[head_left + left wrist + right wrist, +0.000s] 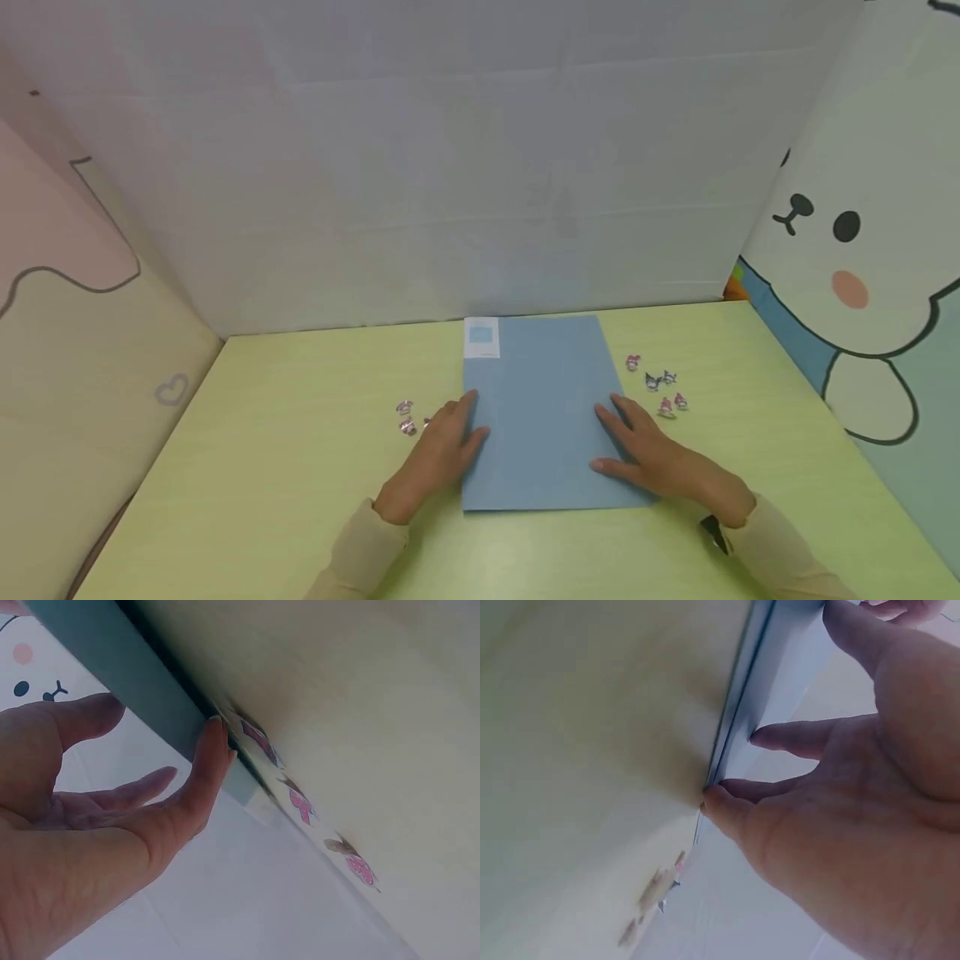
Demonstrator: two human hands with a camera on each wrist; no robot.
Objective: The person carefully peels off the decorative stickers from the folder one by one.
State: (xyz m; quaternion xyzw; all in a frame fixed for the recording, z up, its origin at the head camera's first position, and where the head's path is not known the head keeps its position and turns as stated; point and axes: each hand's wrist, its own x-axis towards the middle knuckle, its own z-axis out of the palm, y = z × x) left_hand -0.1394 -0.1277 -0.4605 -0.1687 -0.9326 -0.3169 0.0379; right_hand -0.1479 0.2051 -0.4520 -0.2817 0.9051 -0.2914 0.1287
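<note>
A blue folder (540,400) with a white label (482,337) at its top left corner lies flat on the table. My left hand (444,444) touches its left edge, fingers extended and thumb on the cover. In the left wrist view the fingers (210,761) reach the edge of the folder (124,675). At the opposite side, my right hand (660,458) rests on the right edge with spread fingers. The right wrist view shows fingertips against the side of the folder (780,667). Neither hand curls around anything.
Several small cartoon stickers or charms (667,408) lie right of the folder, and a few more (406,408) lie left of it. A dark object (714,533) sits by the right wrist. A pale wall (465,208) stands behind the yellow-green table (300,467).
</note>
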